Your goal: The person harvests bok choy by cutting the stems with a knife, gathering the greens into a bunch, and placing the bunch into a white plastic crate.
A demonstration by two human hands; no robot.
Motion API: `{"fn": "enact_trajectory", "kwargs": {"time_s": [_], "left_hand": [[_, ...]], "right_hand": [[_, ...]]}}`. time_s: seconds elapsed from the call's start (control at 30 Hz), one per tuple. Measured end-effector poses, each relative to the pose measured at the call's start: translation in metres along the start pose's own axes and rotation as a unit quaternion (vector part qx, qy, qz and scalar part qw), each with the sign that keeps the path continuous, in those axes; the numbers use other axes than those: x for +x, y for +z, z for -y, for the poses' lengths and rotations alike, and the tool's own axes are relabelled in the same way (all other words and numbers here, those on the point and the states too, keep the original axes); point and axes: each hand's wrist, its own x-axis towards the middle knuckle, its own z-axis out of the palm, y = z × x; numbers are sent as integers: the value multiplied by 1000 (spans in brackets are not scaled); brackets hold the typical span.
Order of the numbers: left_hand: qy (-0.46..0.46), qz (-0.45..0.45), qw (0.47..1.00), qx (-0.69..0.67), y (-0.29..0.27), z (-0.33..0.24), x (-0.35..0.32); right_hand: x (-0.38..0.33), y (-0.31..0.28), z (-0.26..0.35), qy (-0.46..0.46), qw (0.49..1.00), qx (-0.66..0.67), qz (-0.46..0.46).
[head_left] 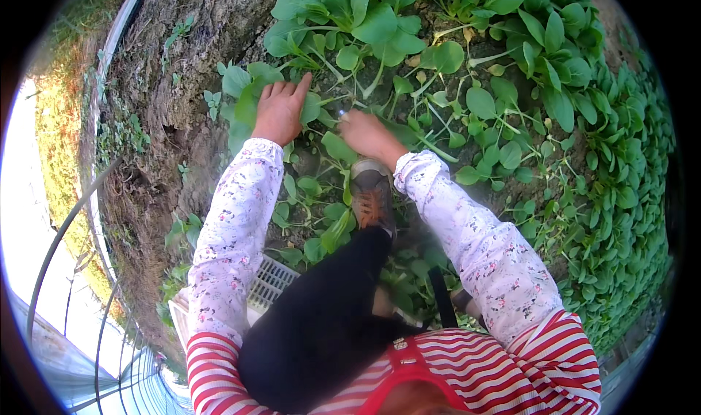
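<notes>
My left hand point(281, 112) is closed around a leafy green plant point(244, 107), whose broad leaves stick out on both sides of it. Its index finger points away from the others. Just to the right, my right hand point(367, 134) is curled shut low among the stems. A small shiny bit shows at its fingertips, too small to name. Cut or fallen leaves and pale stems point(431, 141) lie on the soil around the hands. Taller leafy greens point(372, 20) grow beyond them.
My shoe point(372, 196) stands among the plants right below my hands. A white plastic crate point(272, 283) sits beside my left leg. Bare soil point(197, 57) borders the bed on the left, near curved metal hoops point(55, 247). Dense greens point(621, 196) fill the right side.
</notes>
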Motion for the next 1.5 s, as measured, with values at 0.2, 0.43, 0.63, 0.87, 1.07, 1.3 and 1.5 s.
{"fn": "enact_trajectory", "kwargs": {"time_s": [0.2,0.43,0.63,0.87,1.07,1.3,1.5], "left_hand": [[-24,-30,999,-23,6,12,-27],[-89,-101,987,-89,3,10,-46],[13,-115,992,-56,5,13,-54],[27,-41,998,38,0,13,-61],[14,-51,997,63,12,17,-60],[1,-54,996,68,21,20,-57],[-4,-70,996,60,30,9,-70]], "right_hand": [[-42,-2,-27,-28,993,32,-106],[-14,-12,2,-56,994,-28,-86],[-10,5,-12,-60,997,-2,-50],[8,13,1,-45,999,10,-14],[26,23,-6,-49,999,-3,-14],[35,23,3,-25,999,-10,47],[30,29,5,7,1000,-5,21]]}}
